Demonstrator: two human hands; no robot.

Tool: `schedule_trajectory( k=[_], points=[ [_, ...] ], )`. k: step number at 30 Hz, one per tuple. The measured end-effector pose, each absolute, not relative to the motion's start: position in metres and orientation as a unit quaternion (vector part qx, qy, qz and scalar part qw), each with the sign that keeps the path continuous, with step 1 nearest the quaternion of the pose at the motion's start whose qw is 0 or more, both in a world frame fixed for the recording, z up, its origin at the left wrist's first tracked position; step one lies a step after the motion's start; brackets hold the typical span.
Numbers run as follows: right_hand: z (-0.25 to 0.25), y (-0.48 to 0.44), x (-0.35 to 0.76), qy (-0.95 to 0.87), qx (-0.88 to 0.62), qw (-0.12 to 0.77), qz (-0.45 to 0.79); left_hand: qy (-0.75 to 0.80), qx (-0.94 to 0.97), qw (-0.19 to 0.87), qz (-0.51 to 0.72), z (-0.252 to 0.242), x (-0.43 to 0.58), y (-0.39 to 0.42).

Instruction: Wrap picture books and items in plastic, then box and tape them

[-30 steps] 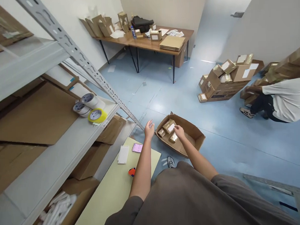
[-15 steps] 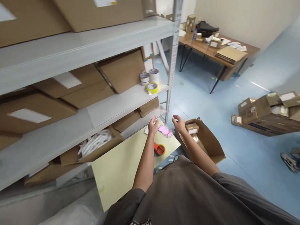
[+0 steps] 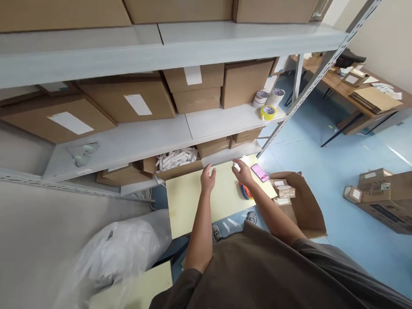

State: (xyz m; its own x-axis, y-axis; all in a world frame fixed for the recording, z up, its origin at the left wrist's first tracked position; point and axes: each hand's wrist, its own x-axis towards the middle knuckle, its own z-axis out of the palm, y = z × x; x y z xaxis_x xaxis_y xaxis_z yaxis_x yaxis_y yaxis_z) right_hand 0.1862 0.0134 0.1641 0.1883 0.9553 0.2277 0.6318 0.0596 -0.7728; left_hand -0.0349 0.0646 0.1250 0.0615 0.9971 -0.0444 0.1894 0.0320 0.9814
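My left hand [image 3: 208, 179] hovers over a pale yellow tabletop [image 3: 187, 198], its thumb and fingers apart and nothing in it. To its right, my right hand [image 3: 243, 172] is likewise raised with the fingers spread. A small white piece shows by the right fingers, seemingly lying on the table behind them. Nearest the right hand is a phone with a pink screen [image 3: 259, 171], flat on the table. Partly hidden by the right forearm is a red and blue tape dispenser [image 3: 246, 192].
A metal shelf [image 3: 225, 124] stands ahead, holding cardboard boxes, tape rolls [image 3: 268, 112] and a box of white strips [image 3: 177, 159]. An open carton [image 3: 305, 200] with small boxes is right of the table. A plastic-wrapped bundle [image 3: 124, 251] lies at left; another carton [image 3: 392, 201] stands right.
My view has swung left, bringing more of the shelf and the plastic bundle into sight. Both hands have shifted left over the table, and the right forearm now covers part of the tape dispenser.
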Motion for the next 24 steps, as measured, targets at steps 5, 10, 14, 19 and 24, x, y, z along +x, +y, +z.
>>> schedule_trajectory(
  k=[5, 10, 14, 19, 24],
  points=[
    [0.154, -0.01, 0.201, -0.605, -0.675, 0.377, 0.193, 0.517, 0.574, 0.474, 0.422, 0.11, -0.042, 0.046],
    [0.115, -0.046, 0.242, -0.563, -0.716, 0.357, 0.208, 0.529, 0.581, 0.484, 0.385, 0.086, -0.008, 0.017],
    [0.064, -0.076, 0.263, -0.494, -0.783, 0.289, 0.246, 0.55, 0.595, 0.481, 0.335, 0.056, 0.024, -0.023],
    [-0.002, -0.108, 0.255, -0.511, -0.798, 0.126, 0.294, 0.582, 0.619, 0.456, 0.264, 0.011, 0.041, -0.086],
    [-0.036, -0.112, 0.228, -0.524, -0.802, 0.044, 0.285, 0.634, 0.594, 0.439, 0.23, -0.016, 0.034, -0.139]
  ],
)
